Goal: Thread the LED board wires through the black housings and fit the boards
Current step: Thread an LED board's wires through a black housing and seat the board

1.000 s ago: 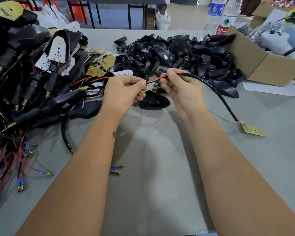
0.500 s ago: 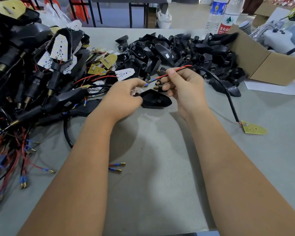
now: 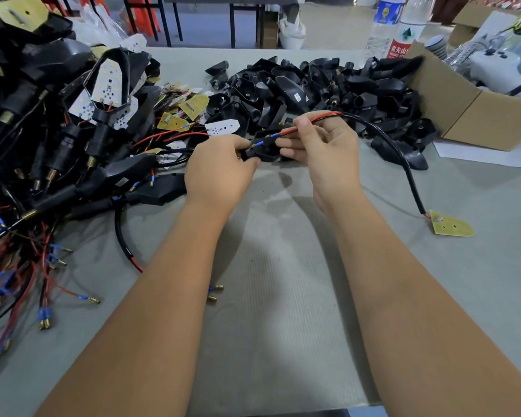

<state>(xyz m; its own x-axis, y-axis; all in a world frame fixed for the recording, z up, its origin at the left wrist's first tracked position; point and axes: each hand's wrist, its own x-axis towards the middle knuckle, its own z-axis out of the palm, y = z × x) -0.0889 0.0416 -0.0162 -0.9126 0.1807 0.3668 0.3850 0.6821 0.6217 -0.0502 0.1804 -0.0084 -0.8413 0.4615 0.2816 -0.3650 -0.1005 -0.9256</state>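
While the left hand (image 3: 220,173) gripped the black housing (image 3: 263,152) to steady its opening, the right hand (image 3: 322,149) pinched the red lead (image 3: 301,125) just behind its blue-sleeved terminals, aiming them in; the yellow LED board (image 3: 450,225) trailed on the table, well beyond that pinch.

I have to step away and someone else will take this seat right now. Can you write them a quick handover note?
Left hand grips one black housing above the table.
Right hand pinches the red wire, its blue-sleeved tip at the housing opening.
The black cable trails right to the yellow board, lying flat on the table.
Empty housings are piled behind; wired ones lie at left.
Done: wire and housing picked up, tip lined up.
Left: feed the wire through, pull the cable along, seat the board.
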